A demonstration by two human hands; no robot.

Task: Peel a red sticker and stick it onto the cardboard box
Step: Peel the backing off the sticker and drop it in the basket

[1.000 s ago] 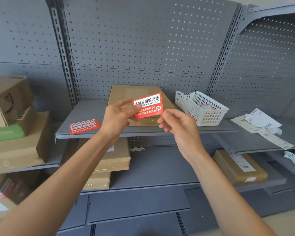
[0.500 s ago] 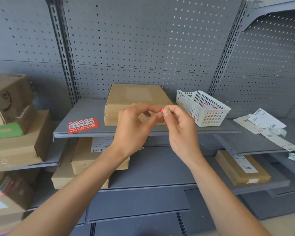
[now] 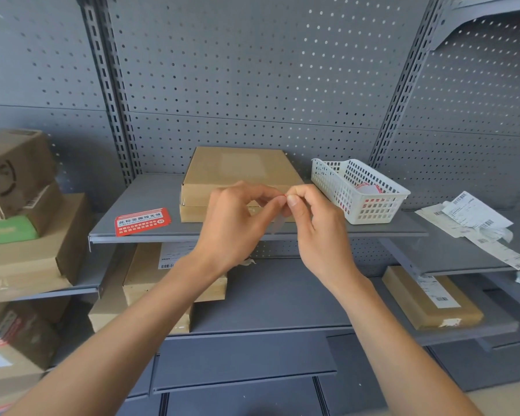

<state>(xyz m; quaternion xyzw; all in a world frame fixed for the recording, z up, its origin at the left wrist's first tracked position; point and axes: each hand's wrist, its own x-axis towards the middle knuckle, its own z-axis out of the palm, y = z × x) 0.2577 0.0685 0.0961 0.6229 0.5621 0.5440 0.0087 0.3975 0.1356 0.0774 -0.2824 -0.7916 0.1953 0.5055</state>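
Pinching the red sticker edge-on between both hands, just before the cardboard box, you seem mid-peel; a hasty pull could tear or fold it.

Flat brown cardboard box: matt kraft board, smooth top. Grey metal shelf: painted, satin finish; grey perforated metal back panel likewise matt. White plastic lattice basket: smooth, slightly glossy. Red rectangular sticker with white print lying on the shelf: glossy paper. White printed paper labels: thin, crumpled, matt.
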